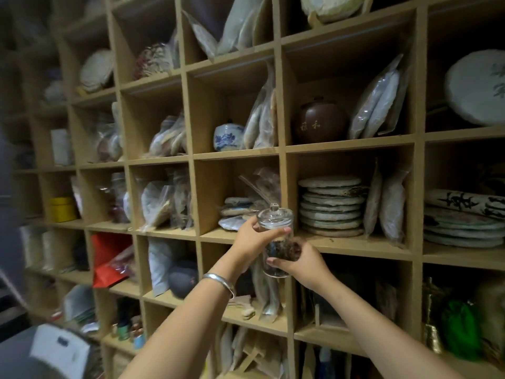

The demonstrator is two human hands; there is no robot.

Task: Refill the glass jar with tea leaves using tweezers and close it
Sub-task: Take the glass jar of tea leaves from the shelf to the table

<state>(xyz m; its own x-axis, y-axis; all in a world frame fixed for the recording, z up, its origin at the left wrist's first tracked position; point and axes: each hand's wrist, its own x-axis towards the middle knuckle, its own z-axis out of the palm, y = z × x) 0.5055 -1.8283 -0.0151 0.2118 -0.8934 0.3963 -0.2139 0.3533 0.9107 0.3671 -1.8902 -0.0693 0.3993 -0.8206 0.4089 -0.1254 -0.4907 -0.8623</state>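
Note:
I hold a clear glass jar [276, 242] up in front of the wooden shelves. Its glass lid with a round knob [274, 212] sits on top. Dark tea leaves [281, 249] fill its lower part. My left hand [252, 239], with a silver bangle on the wrist, grips the jar's upper body just under the lid. My right hand [302, 262] grips the lower body from the right, fingers curled round the glass. No tweezers are in view.
A tall wooden cubby shelf [284, 151] fills the view, packed with wrapped tea cakes [332, 205], bagged cakes, a blue-and-white porcelain jar [228, 135], a brown clay jar [319, 123], a yellow tin [62, 209] and a red pouch [109, 258].

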